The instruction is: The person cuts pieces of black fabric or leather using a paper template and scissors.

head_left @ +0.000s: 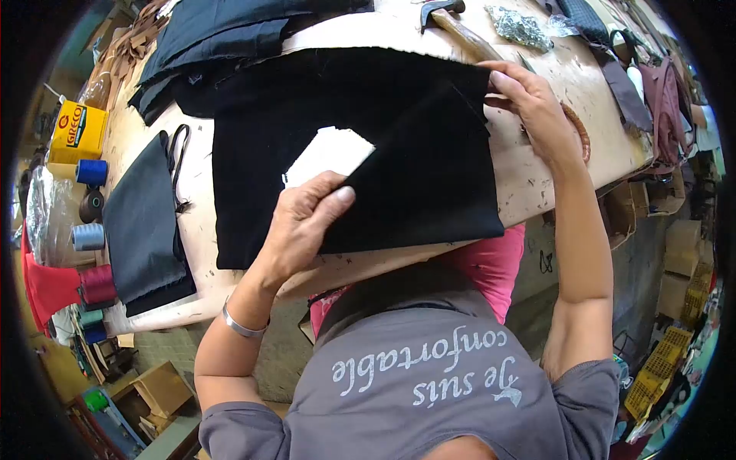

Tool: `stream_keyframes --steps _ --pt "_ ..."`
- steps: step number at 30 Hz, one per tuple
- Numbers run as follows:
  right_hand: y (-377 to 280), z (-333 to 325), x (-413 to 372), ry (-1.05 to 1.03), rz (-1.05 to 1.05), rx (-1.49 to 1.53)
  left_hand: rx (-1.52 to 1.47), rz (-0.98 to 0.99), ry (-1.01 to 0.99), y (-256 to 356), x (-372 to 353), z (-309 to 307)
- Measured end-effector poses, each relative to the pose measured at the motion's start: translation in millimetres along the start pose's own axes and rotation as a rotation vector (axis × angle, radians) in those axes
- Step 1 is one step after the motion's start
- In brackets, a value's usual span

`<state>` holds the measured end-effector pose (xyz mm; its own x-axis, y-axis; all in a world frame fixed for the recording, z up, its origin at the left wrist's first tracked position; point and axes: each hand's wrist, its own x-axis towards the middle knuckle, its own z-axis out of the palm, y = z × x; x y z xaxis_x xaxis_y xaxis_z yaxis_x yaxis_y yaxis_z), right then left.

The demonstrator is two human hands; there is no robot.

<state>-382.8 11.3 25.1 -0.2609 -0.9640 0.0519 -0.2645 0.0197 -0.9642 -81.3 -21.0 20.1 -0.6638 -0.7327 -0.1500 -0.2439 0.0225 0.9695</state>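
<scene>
A large piece of black cloth (414,169) lies across the table in front of me. On its middle rests a white piece (330,153) with a notched top edge. My left hand (310,218) is at the lower end of that white piece, thumb and fingers pinched on a fold of the black cloth along its right side. At the cloth's upper right corner, my right hand (529,100) grips the edge between thumb and fingers.
Dark folded cloth (146,222) and thread spools (97,284) lie left, near a yellow box (77,132). More dark cloth (222,38) is at the back left. A hammer (464,34) lies at the back; maroon cloth (665,107) is at the right.
</scene>
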Motion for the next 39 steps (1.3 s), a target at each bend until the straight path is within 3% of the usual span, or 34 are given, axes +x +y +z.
stream_keyframes --steps 9,14,17,19,21,22,24,27,29,31,34,35,37,39 --pt "12.6 -10.2 -15.4 -0.042 0.11 0.11 -0.074 0.024 0.13 -6.2 -8.5 4.9" --pt "21.3 -6.1 -5.0 0.038 0.083 0.17 -0.196 0.168 0.26 -9.6 -13.3 6.0" --pt "18.1 -3.0 -0.2 0.115 0.031 -0.086 -0.061 0.176 0.246 -11.2 -17.7 4.9" --pt "15.4 2.0 3.9 0.162 0.041 -0.232 0.284 0.26 0.169 -8.4 -22.6 1.9" --pt "15.6 7.2 7.8 0.206 0.096 -0.29 0.37 0.47 0.171 -6.2 -19.6 9.2" --pt "15.4 7.7 8.6 0.194 0.127 -0.277 0.575 0.558 0.124 -11.9 -21.7 5.8" --pt "15.1 9.7 12.3 0.162 0.181 -0.245 0.713 0.729 -0.067 0.2 -12.8 11.5" --pt "20.9 10.0 12.8 0.124 0.127 -0.169 0.88 0.688 -0.296 11.4 -15.9 12.2" --pt "21.1 7.8 10.7 0.114 0.14 -0.134 0.913 0.625 -0.245 18.7 -5.6 -13.0" --pt "20.4 11.0 10.3 0.185 0.145 0.007 0.856 0.467 0.13 8.8 13.3 -44.3" --pt "23.8 10.0 11.2 0.169 0.126 0.13 1.068 0.222 0.533 -8.7 41.8 -103.1" --pt "24.5 10.5 11.6 0.178 0.101 0.122 1.139 0.148 0.602 -23.6 50.9 -123.8" --pt "19.9 16.2 9.9 0.189 0.102 0.039 1.034 -0.068 0.645 -26.8 62.5 -138.4" --pt "20.5 19.3 10.8 0.199 0.068 -0.036 0.839 -0.144 0.684 -28.4 67.3 -140.2"
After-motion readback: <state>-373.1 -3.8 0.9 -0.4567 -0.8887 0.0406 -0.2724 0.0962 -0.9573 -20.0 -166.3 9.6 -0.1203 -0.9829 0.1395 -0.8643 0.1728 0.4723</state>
